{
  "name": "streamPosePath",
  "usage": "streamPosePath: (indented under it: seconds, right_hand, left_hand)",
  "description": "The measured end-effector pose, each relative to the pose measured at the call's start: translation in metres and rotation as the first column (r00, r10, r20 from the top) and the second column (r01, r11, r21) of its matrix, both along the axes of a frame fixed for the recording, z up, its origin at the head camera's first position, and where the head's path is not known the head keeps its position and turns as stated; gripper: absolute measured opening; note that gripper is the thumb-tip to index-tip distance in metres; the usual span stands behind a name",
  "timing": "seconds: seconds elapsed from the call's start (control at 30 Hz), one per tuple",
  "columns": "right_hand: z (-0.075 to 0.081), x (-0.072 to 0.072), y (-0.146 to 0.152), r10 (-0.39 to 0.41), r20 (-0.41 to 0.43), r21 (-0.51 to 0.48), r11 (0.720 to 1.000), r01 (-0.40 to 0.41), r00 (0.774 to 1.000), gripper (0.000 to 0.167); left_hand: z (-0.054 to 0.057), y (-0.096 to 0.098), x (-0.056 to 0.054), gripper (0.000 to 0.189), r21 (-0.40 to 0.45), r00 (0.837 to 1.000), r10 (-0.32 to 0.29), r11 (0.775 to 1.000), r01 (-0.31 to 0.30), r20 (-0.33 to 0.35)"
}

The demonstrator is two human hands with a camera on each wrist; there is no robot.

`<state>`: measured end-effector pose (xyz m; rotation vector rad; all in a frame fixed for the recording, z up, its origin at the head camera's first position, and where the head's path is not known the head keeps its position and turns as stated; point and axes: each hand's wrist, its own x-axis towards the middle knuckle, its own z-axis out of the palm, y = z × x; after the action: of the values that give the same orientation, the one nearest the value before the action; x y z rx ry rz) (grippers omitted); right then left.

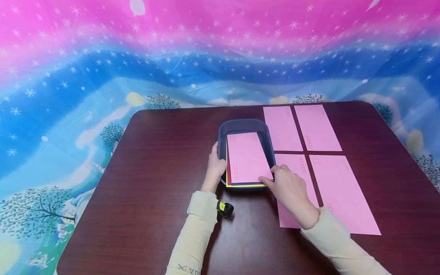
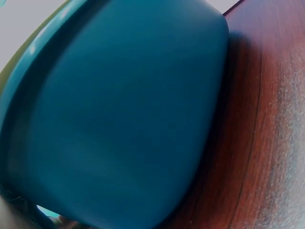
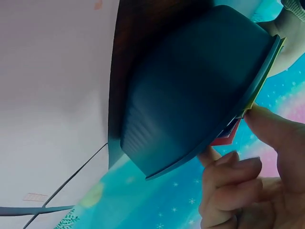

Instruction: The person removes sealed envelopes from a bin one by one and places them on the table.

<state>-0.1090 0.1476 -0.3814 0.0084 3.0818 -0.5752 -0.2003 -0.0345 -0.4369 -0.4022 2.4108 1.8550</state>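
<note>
A dark blue plastic bin (image 1: 245, 123) stands on the table, tapered and rounded at the corners. Across its opening lies a stack of envelopes, with a pink envelope (image 1: 249, 156) uppermost and dark blue, red and yellow edges (image 1: 240, 186) showing beneath. My left hand (image 1: 216, 166) grips the bin's left side, thumb at the rim; most of its fingers are hidden behind the wall. At the stack's near right corner, my right hand (image 1: 290, 187) pinches the envelopes between thumb and index finger. In the right wrist view, its other fingers (image 3: 233, 191) are curled beside the bin's rim.
Several pink envelopes (image 1: 317, 128) lie in two rows on the table, right of the bin, partly under the right forearm. A small black item with a yellow label (image 1: 225, 209) is by the left cuff. A patterned cloth (image 1: 220, 57) hangs behind the brown table (image 1: 154, 172).
</note>
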Motion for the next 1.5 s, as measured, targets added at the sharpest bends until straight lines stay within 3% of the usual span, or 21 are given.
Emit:
streamPosePath:
  seconds: [0.4, 0.53, 0.73, 0.83, 0.9, 0.97, 1.1, 1.23, 1.27, 1.33, 1.37, 1.47, 1.5]
  right_hand:
    - [0.0, -0.008, 0.018, -0.003, 0.024, -0.224, 0.975, 0.008, 1.0, 0.025]
    - [0.003, -0.008, 0.026, -0.008, 0.038, -0.31, 0.95, 0.02, 0.999, 0.026]
    - [0.009, -0.001, 0.047, -0.065, 0.009, -0.455, 0.888, 0.062, 0.998, 0.029]
    - [0.008, 0.001, 0.066, -0.102, -0.02, -0.541, 0.838, 0.075, 0.995, 0.033]
    - [0.006, 0.002, 0.08, -0.126, -0.032, -0.612, 0.787, 0.08, 0.992, 0.035]
    - [0.004, 0.003, 0.095, -0.151, -0.042, -0.685, 0.724, 0.082, 0.988, 0.028]
    - [0.001, 0.009, 0.131, -0.194, -0.033, -0.828, 0.555, 0.082, 0.98, 0.012]
    - [0.0, 0.019, 0.168, -0.276, 0.011, -0.881, 0.452, 0.14, 0.961, 0.022]
    - [0.0, 0.02, 0.177, -0.306, 0.024, -0.875, 0.453, 0.168, 0.952, 0.022]
    - [-0.008, 0.022, 0.2, -0.366, 0.043, -0.882, 0.424, 0.207, 0.93, 0.022]
    - [-0.014, 0.021, 0.214, -0.396, 0.057, -0.872, 0.427, 0.239, 0.917, 0.019]
    - [-0.047, 0.016, 0.269, -0.478, 0.088, -0.795, 0.494, 0.351, 0.874, 0.01]
    - [-0.061, 0.014, 0.289, -0.5, 0.102, -0.773, 0.504, 0.385, 0.86, 0.007]
  left_hand:
    - [0.0, -0.001, 0.0, 0.077, 0.007, 1.0, -0.001, 1.0, 0.001, 0.028]
    - [0.0, -0.002, 0.0, 0.076, 0.006, 1.0, 0.0, 1.0, -0.001, 0.029]
    - [-0.003, -0.001, -0.001, 0.076, -0.007, 1.0, -0.013, 1.0, 0.013, 0.023]
    - [-0.003, 0.0, -0.001, 0.076, -0.014, 1.0, -0.013, 1.0, 0.013, 0.013]
    - [-0.003, 0.0, -0.001, 0.076, -0.015, 1.0, -0.01, 1.0, 0.01, 0.01]
    - [-0.003, 0.0, -0.001, 0.076, -0.015, 1.0, -0.007, 1.0, 0.007, 0.011]
    - [-0.002, 0.001, 0.0, 0.076, -0.008, 1.0, -0.01, 1.0, 0.01, 0.022]
    - [-0.002, 0.002, 0.0, 0.075, -0.015, 1.0, -0.015, 1.0, 0.015, 0.024]
    - [-0.002, 0.002, 0.001, 0.075, -0.016, 1.0, -0.015, 1.0, 0.015, 0.024]
    - [-0.002, 0.002, 0.001, 0.075, -0.014, 1.0, -0.015, 1.0, 0.015, 0.022]
    - [-0.002, 0.003, 0.001, 0.075, -0.011, 1.0, -0.015, 1.0, 0.015, 0.021]
    - [-0.003, 0.003, 0.001, 0.075, -0.005, 1.0, -0.014, 1.0, 0.015, 0.02]
    - [-0.003, 0.003, 0.001, 0.075, -0.005, 1.0, -0.015, 1.0, 0.015, 0.021]
